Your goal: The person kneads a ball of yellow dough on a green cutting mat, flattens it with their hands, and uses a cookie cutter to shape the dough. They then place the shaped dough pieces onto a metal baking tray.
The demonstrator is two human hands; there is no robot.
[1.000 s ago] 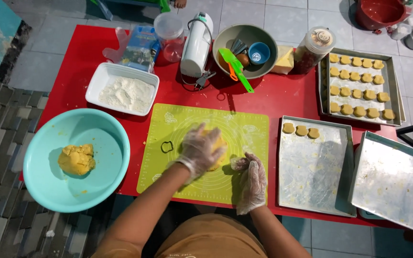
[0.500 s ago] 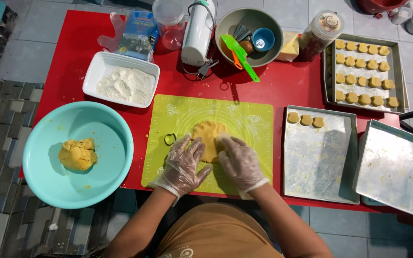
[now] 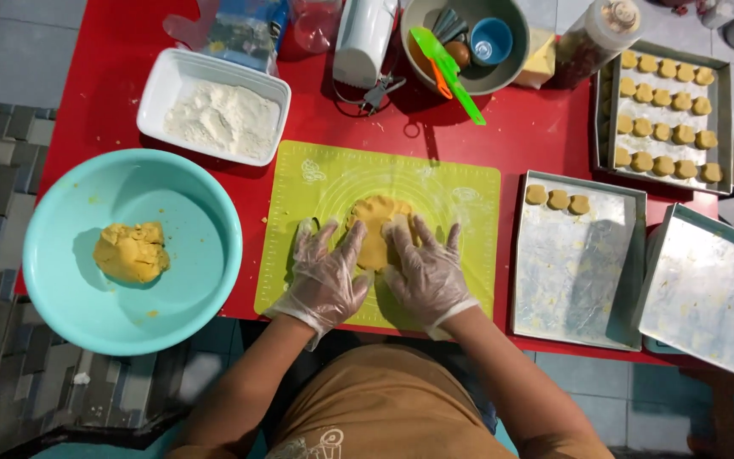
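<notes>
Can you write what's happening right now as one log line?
left hand: flat on dough | right hand: flat on dough | dough: on green mat

Both gloved hands, left hand (image 3: 326,276) and right hand (image 3: 425,272), press flat dough (image 3: 375,225) on the green mat (image 3: 316,183).

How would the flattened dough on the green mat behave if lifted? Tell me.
The flattened dough would probably sag or tear: it looks soft and thin under the left hand and right hand. It may cling to the green mat.
</notes>
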